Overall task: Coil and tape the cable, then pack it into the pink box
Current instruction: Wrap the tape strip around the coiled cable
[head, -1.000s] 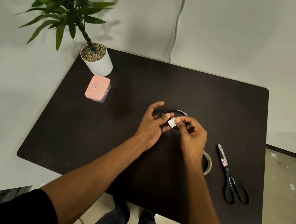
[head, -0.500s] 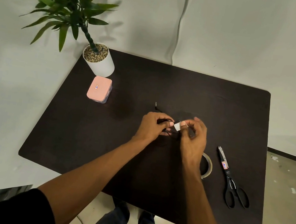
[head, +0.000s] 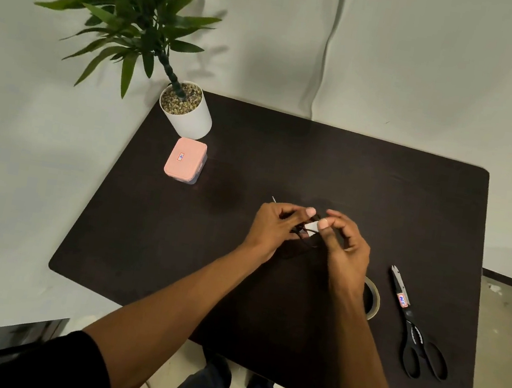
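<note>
above the table (head: 379, 190), both hands (head: 314, 234) now pinch the tape (head: 311, 226).

Soft, dim indoor light falls from above, and the plant (head: 122, 10) throws a faint shadow on the pale wall (head: 396, 56). Wide-angle distortion bends the dark desk (head: 316, 169) edges; leaf tips blur slightly.

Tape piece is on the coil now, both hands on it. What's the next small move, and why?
Probably press the loose end of the white tape piece down around the black cable. The right hand pinches the tape at the bundle while the left hand grips the coil, and a tape flap looks unstuck. The pink box sits shut by the plant pot, so packing comes later.
</note>
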